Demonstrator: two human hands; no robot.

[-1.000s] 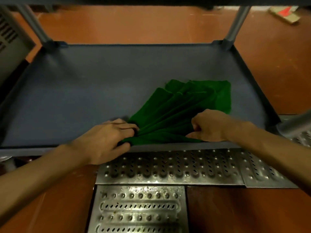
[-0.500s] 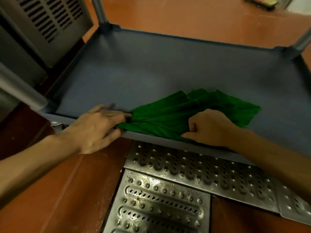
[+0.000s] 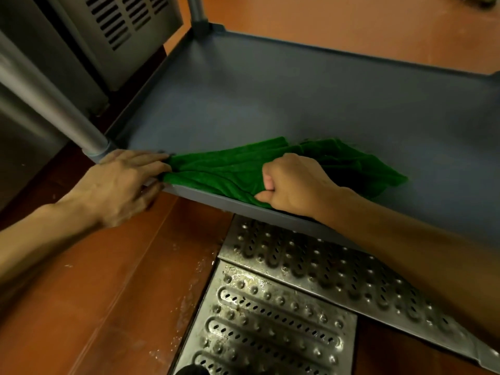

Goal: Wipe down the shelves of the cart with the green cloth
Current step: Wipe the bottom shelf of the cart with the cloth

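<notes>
The green cloth (image 3: 232, 171) lies bunched on the lowest shelf (image 3: 311, 104) of the cart, against the near rim, toward the shelf's 7 o'clock corner beside the grey upright post (image 3: 48, 104). The left hand (image 3: 119, 185) rests on that rim at the cloth's 9 o'clock end, its fingers (image 3: 146, 159) drawn together and pinching the gathered tip of the fabric, the thumb tucked under the lip; this grip appears to anchor the end so that the cloth cannot slide free. The right hand (image 3: 292, 185) sits at the cloth's 3 o'clock side in a closed fist, fingers curled and clamped on a fold of fabric, the forearm crossing the rim. Held at two points, the cloth is pulled taut into a long strip along the edge, which suggests that the step in hand is wiping the front margin and corner of the shelf (a spot where dirt would likely collect). The cloth is deep green, thick and plush, with long parallel folds running between the two hands; its loose remainder fans out toward 3 o'clock behind the right hand, flat on the shelf. The shelf surface is matte grey-blue and carries nothing else in view. Perforated metal grates (image 3: 284, 307) lie on the red-brown floor (image 3: 94, 293) below the rim.
</notes>
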